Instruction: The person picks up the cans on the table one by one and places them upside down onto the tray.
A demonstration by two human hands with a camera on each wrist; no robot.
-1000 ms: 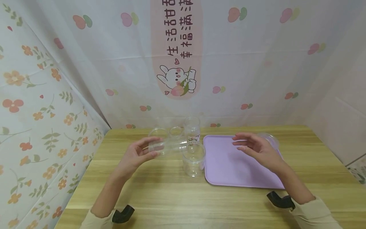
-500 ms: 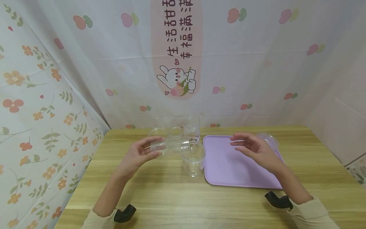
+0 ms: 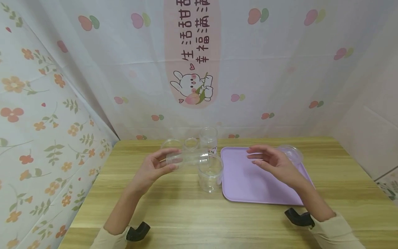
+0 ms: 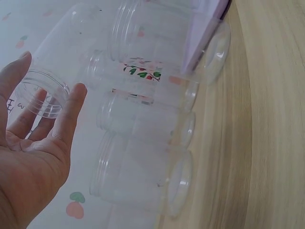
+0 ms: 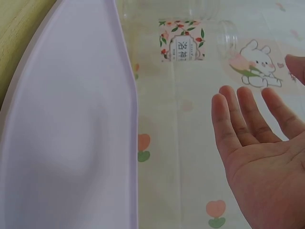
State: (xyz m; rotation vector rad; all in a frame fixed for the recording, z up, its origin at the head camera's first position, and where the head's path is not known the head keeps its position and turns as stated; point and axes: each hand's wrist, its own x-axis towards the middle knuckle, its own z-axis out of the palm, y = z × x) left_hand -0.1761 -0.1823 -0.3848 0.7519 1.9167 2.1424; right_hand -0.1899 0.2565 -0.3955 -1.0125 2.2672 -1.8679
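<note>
My left hand (image 3: 149,169) holds a clear plastic jar (image 3: 194,157) by its threaded mouth, thumb on one side and fingers on the other. The jar lies sideways in the air, its base pointing right. In the left wrist view, the jar's ringed neck (image 4: 45,93) sits between thumb and fingertips. Just under the jar's base stands a wide clear jar (image 3: 210,180) on the table. My right hand (image 3: 275,164) hovers over the purple tray (image 3: 248,186) and holds nothing; the right wrist view shows its fingers (image 5: 226,129) loosely spread.
Behind the held jar stand several more clear jars, among them one with a floral label (image 5: 182,40). At the tray's far right corner is a round clear plastic piece (image 3: 292,155), partly behind the right hand. A printed curtain (image 3: 280,86) hangs along the table's back edge.
My left hand has shifted slightly right with the jar, whose base now overlaps the wide jar's rim. My right hand has drifted a little left over the tray.
</note>
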